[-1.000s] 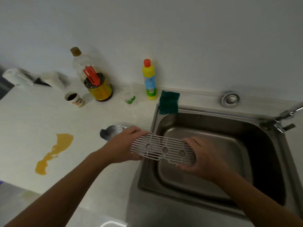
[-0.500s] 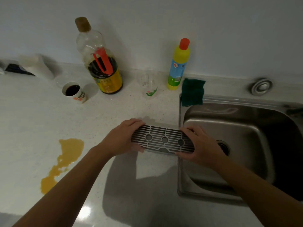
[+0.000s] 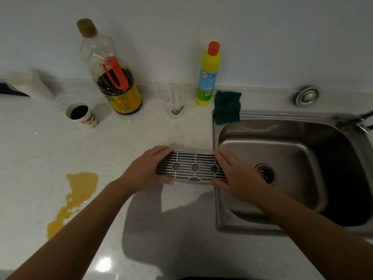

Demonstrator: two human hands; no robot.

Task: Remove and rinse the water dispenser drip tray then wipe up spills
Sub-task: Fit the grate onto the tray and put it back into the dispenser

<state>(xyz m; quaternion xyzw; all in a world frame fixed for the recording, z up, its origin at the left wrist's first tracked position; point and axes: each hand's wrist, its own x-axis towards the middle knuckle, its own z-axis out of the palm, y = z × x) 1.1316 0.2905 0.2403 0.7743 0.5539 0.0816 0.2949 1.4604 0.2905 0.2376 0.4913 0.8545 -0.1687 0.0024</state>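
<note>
The grey slatted drip tray [image 3: 191, 167], with three round holes in its grille, sits over the white counter just left of the sink's rim. My left hand [image 3: 146, 170] grips its left end, fingers curled over the far edge. At the tray's right end my right hand [image 3: 235, 174] holds on, partly above the steel sink [image 3: 302, 156]. An orange-yellow spill [image 3: 74, 197] lies on the counter to the left. A dark green scouring cloth [image 3: 227, 107] rests at the sink's back left corner.
Along the wall stand a large bottle of dark sauce [image 3: 114, 77], a paper cup of dark liquid [image 3: 80, 114], a clear plastic cup [image 3: 174, 100], a yellow detergent bottle [image 3: 209, 75] and a white roll [image 3: 28, 83]. The tap [image 3: 361, 122] juts in at right.
Both hands carried the drip tray from above the sink basin leftward to the counter beside the sink. The view swung left with it.
</note>
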